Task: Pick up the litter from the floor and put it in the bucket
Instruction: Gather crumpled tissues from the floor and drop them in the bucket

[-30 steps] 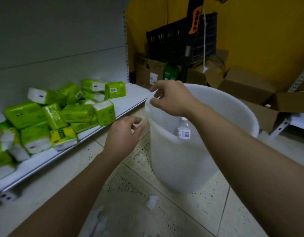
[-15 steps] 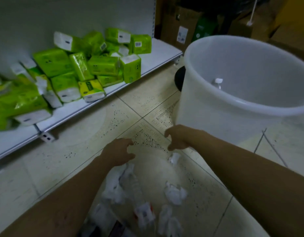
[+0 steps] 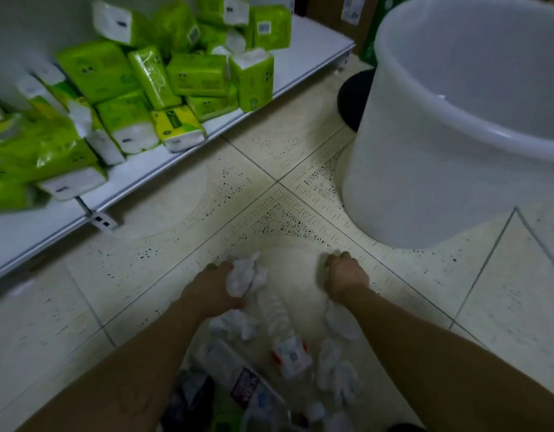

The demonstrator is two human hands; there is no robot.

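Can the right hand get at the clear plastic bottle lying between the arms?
Probably yes: the bottle lies uncovered just inside the right hand, though that hand looks closed on something already.

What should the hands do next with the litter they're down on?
Probably lift both hands toward the white bucket. The left hand is already closed around a crumpled tissue, and the right hand looks fisted on the floor, its catch hidden. More tissues and a plastic bottle remain for later.

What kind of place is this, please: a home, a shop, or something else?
Probably a small shop or its stockroom. A low white metal shelf holds many green packs of tissue with barcode labels, piled like goods for sale, and cardboard boxes stand at the back beside the white bucket.
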